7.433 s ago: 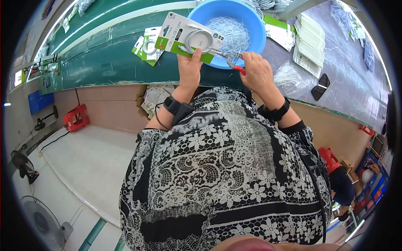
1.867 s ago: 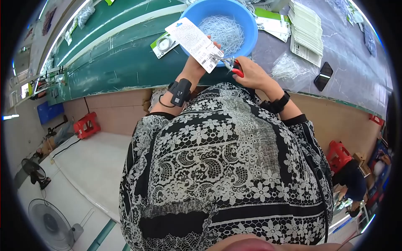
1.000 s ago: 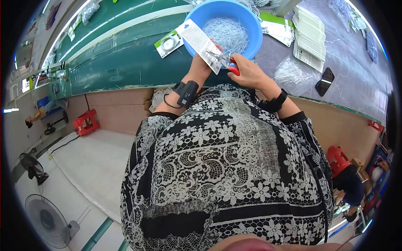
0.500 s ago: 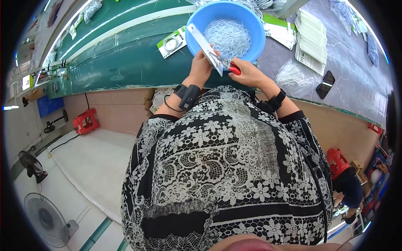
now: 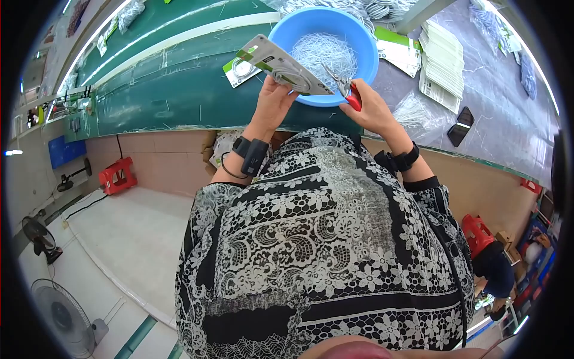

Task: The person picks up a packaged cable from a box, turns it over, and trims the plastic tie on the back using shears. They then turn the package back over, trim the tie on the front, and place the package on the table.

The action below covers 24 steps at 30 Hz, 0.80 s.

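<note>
My left hand (image 5: pixel 274 103) is closed on the edge of a packaging card (image 5: pixel 284 67) with a coiled white cable on its front, tilted above the near side of a blue basin (image 5: pixel 366 45). Red-handled cutters (image 5: pixel 354 97) are in my right hand (image 5: pixel 372 106), their metal jaws apart and pointing up over the basin, just right of the card's end. Many thin clear-white strips (image 5: pixel 326 52) lie in a tangled heap in the basin. Another carded cable (image 5: pixel 240 70) rests on the green table mat, partly behind the held card.
Right of the basin are a green-and-white card (image 5: pixel 399 54), a stack of white cards (image 5: pixel 441 63), a bag of white strips (image 5: pixel 414 113) and a black phone (image 5: pixel 461 126). Coiled cables (image 5: pixel 379 8) lie behind. Fans stand at lower left; another person (image 5: pixel 495 272) is at far right.
The card has turned so its front faces up and has shifted left. The cutters have come away from it to the right, and their jaws now show apart.
</note>
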Motion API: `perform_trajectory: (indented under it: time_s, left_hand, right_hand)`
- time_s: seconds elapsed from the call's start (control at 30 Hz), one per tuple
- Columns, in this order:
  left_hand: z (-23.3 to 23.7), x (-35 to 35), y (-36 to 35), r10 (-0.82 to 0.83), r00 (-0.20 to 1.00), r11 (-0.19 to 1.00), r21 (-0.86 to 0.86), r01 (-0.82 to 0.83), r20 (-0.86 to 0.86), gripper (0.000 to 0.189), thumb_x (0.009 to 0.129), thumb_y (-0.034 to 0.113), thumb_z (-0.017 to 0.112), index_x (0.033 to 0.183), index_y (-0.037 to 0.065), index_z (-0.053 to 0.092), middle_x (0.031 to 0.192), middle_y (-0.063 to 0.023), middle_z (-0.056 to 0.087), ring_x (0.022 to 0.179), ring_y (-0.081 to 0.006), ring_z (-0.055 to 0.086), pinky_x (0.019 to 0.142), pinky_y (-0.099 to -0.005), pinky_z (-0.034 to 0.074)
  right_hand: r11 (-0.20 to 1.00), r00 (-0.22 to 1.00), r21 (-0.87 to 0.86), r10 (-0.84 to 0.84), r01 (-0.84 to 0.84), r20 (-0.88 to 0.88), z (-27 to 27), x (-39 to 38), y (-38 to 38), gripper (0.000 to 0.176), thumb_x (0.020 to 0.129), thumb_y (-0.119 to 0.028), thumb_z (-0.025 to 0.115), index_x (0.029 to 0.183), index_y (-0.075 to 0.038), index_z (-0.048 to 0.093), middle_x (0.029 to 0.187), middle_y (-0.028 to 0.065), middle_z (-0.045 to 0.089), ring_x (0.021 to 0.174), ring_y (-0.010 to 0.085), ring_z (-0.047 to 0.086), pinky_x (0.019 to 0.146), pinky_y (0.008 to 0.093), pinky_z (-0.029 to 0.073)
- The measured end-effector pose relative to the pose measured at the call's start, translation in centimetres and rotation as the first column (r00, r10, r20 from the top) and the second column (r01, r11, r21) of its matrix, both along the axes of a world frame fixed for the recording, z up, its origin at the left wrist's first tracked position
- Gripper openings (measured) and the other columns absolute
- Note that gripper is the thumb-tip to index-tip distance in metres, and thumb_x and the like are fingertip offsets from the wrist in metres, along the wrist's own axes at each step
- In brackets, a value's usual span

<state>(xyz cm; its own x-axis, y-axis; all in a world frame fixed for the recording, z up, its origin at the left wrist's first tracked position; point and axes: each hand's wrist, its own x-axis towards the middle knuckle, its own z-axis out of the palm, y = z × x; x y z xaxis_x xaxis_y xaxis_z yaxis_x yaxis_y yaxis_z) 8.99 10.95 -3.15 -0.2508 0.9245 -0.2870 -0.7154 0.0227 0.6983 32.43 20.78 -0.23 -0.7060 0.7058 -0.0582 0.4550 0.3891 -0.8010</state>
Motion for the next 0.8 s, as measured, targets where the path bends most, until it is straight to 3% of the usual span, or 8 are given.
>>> perform_trajectory:
  time_s: [0.13,0.2,0.3,0.43,0.63,0.8]
  left_hand:
    - [1.2,-0.3,-0.7,-0.063,0.996,0.991,0.120,0.055,0.063,0.020,0.092,0.009,0.057,0.111,0.012,0.052,0.105,-0.0059,0.061,0.110,-0.0270,0.057,0.103,-0.0519,0.041]
    - [1.9,-0.4,-0.4,-0.111,0.991,0.980,0.173,0.097,0.073,0.018,0.091,0.010,0.058,0.108,0.012,0.053,0.102,-0.0056,0.061,0.110,-0.0273,0.057,0.104,-0.0536,0.039]
    - [2.7,-0.5,0.1,-0.197,0.978,0.903,0.401,0.153,0.072,0.012,0.090,0.014,0.062,0.098,0.012,0.053,0.093,-0.0047,0.061,0.105,-0.0255,0.058,0.107,-0.0599,0.031]
    - [3.5,-0.5,0.4,-0.245,0.963,0.891,0.418,0.177,0.116,0.014,0.088,0.000,0.057,0.092,0.011,0.050,0.088,-0.0073,0.060,0.099,-0.0266,0.060,0.108,-0.0619,0.029]
    - [3.8,-0.3,0.9,-0.318,0.947,0.863,0.429,0.269,0.046,0.013,0.087,0.002,0.059,0.092,0.011,0.051,0.088,-0.0073,0.060,0.096,-0.0266,0.059,0.107,-0.0613,0.030]
    - [4.1,-0.1,0.9,-0.325,0.946,0.859,0.420,0.292,0.008,0.013,0.087,0.002,0.059,0.093,0.011,0.051,0.087,-0.0075,0.060,0.095,-0.0264,0.059,0.107,-0.0610,0.030]
  right_hand:
    - [0.993,0.993,0.077,0.097,-0.092,-0.068,2.1,-0.5,-1.0,0.047,0.079,-0.025,0.070,0.112,-0.001,0.047,0.090,0.0178,0.056,0.083,0.0350,0.057,0.075,0.0403,0.045]
    - [0.991,0.988,0.004,0.136,-0.136,-0.070,3.4,-0.7,-1.5,0.048,0.078,-0.023,0.070,0.114,0.000,0.047,0.089,0.0171,0.056,0.082,0.0341,0.057,0.074,0.0396,0.045]
    - [0.982,0.983,-0.070,0.169,-0.174,-0.073,4.5,-0.6,-1.8,0.049,0.077,-0.020,0.069,0.115,0.000,0.047,0.088,0.0166,0.055,0.081,0.0329,0.057,0.073,0.0389,0.045]
    - [0.953,0.963,-0.155,0.248,-0.262,-0.102,5.3,-0.4,-1.3,0.048,0.075,-0.014,0.064,0.117,0.000,0.046,0.087,0.0161,0.055,0.080,0.0313,0.057,0.074,0.0379,0.045]
    - [0.867,0.898,-0.236,0.413,-0.438,-0.152,6.6,-0.5,0.1,0.048,0.071,-0.009,0.059,0.116,0.001,0.046,0.089,0.0162,0.056,0.082,0.0311,0.057,0.077,0.0377,0.045]
    - [0.873,0.894,-0.201,0.420,-0.445,-0.157,6.7,-0.9,0.4,0.049,0.070,-0.010,0.059,0.117,0.001,0.046,0.092,0.0169,0.057,0.085,0.0322,0.057,0.079,0.0381,0.045]
